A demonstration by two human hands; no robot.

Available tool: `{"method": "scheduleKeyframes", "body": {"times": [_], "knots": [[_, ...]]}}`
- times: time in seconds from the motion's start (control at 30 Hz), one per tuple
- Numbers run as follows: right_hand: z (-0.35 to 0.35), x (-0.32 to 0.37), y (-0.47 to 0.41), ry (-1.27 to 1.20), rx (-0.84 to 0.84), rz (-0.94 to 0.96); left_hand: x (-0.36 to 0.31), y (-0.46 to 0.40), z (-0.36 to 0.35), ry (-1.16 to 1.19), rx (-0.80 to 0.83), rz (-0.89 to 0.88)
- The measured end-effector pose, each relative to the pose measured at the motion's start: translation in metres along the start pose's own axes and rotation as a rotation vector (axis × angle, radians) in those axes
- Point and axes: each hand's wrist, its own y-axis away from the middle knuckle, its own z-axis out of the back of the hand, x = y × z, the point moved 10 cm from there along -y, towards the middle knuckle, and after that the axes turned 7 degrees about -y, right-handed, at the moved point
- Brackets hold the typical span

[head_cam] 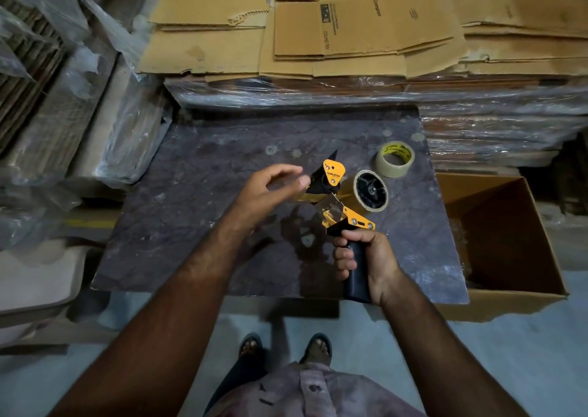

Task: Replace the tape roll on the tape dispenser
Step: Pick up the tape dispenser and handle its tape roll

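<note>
Above the dark desk (197, 213), the right hand (366, 257) grips the black handle of the tape dispenser (346, 203), with the fingers closed fully around it. The dispenser is yellow and black, held up over the desk surface and tilted, its front part pointing away from the person. On its hub sits a tape roll (372, 190) of brownish colour, and a strip of tape goes from this roll toward the front of the dispenser. The left hand (270, 190) is open, fingers loosely curved, just beside the front part — whether the fingertips touch the tape strip, it is not possible to tell. A second tape roll (394, 158), with a yellow printed core, lies flat on the desk near the far right corner, apart from the dispenser. To the right of the desk stands an open cardboard box (502, 235) on the floor. Behind the desk lie flattened cartons (350, 28) in stacks — some wrapped in clear plastic.
</note>
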Motion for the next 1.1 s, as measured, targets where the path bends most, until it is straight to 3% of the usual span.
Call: {"method": "scheduleKeyframes", "body": {"times": [0.2, 0.33, 0.63, 0.87, 1.1], "knots": [[-0.007, -0.005, 0.0, 0.018, 0.004, -0.023, -0.011, 0.008, -0.002, -0.258, 0.033, -0.21], [-0.013, -0.012, 0.001, 0.03, 0.019, -0.054, -0.014, 0.009, 0.006, -0.243, -0.003, -0.266], [-0.035, -0.035, 0.001, 0.077, 0.066, -0.104, 0.0, 0.004, 0.047, 0.011, -0.13, -0.21], [-0.075, -0.04, 0.004, 0.195, 0.029, -0.089, 0.02, 0.004, 0.077, 0.425, -0.239, -0.082], [-0.109, -0.042, 0.009, 0.233, -0.044, -0.019, 0.02, -0.003, 0.091, 0.59, -0.136, -0.04]]}}
